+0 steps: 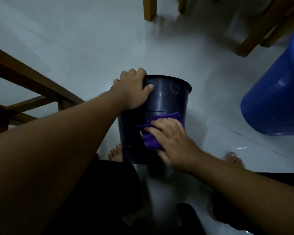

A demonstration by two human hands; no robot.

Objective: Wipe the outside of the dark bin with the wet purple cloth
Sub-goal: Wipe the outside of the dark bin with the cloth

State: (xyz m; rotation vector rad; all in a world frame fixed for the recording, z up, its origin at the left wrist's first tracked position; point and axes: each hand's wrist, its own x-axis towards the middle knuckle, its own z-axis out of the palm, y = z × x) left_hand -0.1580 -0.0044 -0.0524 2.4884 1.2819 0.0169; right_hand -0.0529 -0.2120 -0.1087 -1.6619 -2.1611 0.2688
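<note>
The dark bin (168, 100) stands on the pale tiled floor between my bare feet, with faint heart shapes under its ribbed rim. My left hand (134, 89) grips the rim on the left side, thumb on the outer wall. My right hand (173, 141) presses the bunched purple cloth (151, 139) flat against the lower front of the bin's wall. Part of the cloth is hidden under my fingers.
A large blue bucket (275, 92) stands at the right, close to the bin. A wooden chair frame (29, 89) is at the left. More wooden furniture legs (149, 9) stand at the top. The glossy floor (92, 39) reflects light.
</note>
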